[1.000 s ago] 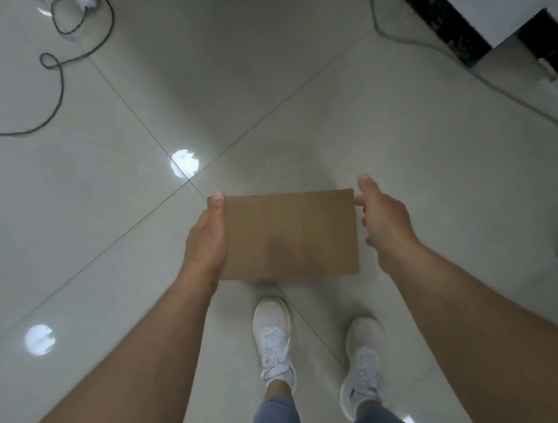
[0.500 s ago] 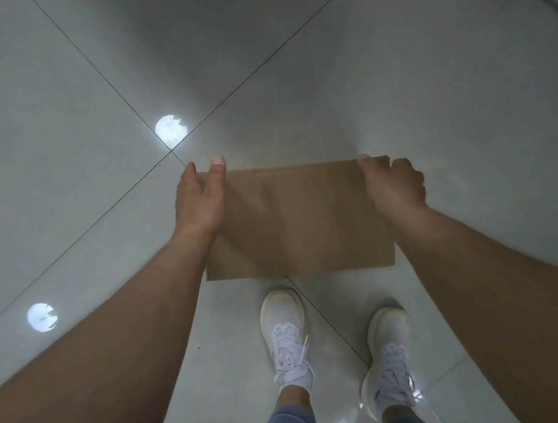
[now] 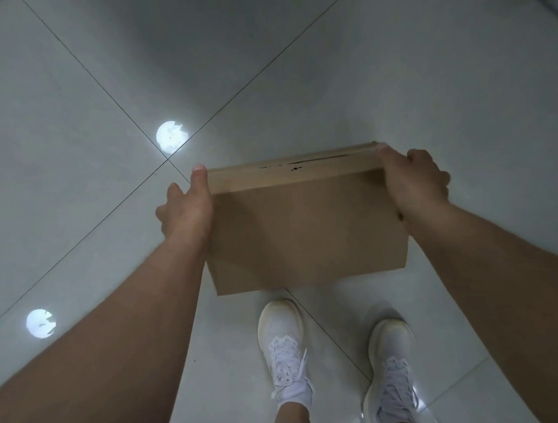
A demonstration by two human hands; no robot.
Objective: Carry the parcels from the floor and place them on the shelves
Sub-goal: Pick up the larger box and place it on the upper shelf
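Pale floor tiles lie beneath a cardboard parcel held above white shoes; left hand and right hand clamp its ends, fingers curled around the edges. Keeping it level and close should steady the carry.

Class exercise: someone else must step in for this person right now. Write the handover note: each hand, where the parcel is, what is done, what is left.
Left hand: gripping the parcel's left end, thumb on its top edge.
Right hand: gripping the right end, fingers wrapped over the far corner.
Parcel: a plain cardboard box held between both hands, above the tiled floor and in front of the shoes.
Done: this parcel is in hand.
Left: carry it to the shelves and set it down. No shelves or other parcels are in view.
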